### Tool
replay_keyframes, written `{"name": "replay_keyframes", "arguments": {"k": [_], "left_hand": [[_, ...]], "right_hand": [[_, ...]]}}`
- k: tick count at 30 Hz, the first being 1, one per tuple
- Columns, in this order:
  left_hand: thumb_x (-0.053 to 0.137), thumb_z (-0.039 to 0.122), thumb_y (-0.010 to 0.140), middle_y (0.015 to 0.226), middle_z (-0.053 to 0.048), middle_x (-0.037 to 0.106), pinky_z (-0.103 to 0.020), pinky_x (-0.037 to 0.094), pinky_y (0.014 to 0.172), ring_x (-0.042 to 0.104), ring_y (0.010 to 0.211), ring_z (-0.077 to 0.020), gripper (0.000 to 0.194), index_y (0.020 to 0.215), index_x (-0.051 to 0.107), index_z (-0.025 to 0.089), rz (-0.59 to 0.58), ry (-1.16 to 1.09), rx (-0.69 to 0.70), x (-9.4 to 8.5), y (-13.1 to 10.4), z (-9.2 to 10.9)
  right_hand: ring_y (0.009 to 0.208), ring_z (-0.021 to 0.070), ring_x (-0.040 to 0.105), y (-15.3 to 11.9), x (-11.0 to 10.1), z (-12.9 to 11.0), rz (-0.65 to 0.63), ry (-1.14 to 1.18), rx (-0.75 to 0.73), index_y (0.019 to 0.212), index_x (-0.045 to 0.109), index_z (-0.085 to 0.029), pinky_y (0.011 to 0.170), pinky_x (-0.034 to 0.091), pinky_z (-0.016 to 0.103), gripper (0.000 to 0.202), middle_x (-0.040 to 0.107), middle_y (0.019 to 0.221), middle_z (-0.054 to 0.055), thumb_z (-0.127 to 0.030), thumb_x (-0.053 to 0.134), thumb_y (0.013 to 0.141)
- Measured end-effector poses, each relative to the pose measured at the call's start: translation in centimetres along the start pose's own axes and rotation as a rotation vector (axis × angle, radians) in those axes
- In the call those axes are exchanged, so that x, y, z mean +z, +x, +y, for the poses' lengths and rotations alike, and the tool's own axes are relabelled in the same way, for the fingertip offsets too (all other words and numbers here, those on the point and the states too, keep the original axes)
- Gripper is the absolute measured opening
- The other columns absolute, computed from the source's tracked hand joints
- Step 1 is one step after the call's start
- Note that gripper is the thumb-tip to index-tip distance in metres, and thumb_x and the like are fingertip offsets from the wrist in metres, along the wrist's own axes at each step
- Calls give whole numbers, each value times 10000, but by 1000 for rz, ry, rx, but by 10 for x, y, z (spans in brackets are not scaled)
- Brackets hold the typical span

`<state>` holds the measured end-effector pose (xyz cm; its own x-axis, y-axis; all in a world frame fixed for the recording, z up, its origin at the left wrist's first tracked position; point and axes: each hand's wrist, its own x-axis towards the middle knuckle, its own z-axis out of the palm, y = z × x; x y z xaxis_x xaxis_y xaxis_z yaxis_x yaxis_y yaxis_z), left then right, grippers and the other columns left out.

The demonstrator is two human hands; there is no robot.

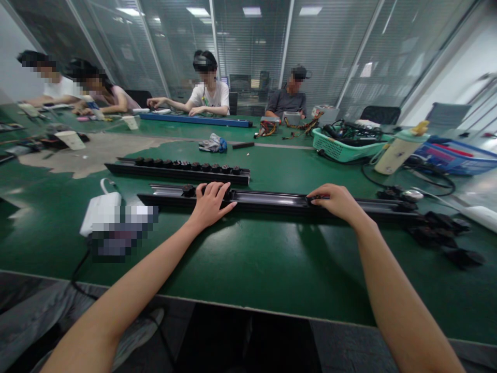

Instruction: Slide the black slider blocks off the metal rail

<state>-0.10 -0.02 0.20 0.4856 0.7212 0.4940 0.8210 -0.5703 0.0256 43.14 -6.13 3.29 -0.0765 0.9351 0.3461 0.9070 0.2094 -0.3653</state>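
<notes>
Beneath the fingers (223, 190), the black rail (267, 198) lies on the counter (256, 269), its long axis running left to right. The left hand (210, 203) is spread, its grip hidden; the right hand (337, 201) pinches a small black piece (309, 200).

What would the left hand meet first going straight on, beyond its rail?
Likely the farther black rail with its black pieces; height is unclear, so the left hand might pass above.

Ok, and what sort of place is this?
Probably a shared electronics assembly or repair workshop: metal boxes with coloured wires, a mint-green basket of dark parts and the nearer black rail all share one long green table.
</notes>
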Motion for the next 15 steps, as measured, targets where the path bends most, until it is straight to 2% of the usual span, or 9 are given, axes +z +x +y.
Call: {"name": "replay_keyframes", "arguments": {"k": [15], "left_hand": [[440, 595, 1063, 1487, -202, 615, -605, 239, 1226, 489, 1430, -384, 682, 1615, 468, 195, 5, 0, 3, 0, 1, 1]], "right_hand": [[904, 248, 738, 1, -6, 6, -44, 51, 28, 964, 891, -276, 901, 575, 386, 224, 802, 986, 55, -209, 743, 809]]}}
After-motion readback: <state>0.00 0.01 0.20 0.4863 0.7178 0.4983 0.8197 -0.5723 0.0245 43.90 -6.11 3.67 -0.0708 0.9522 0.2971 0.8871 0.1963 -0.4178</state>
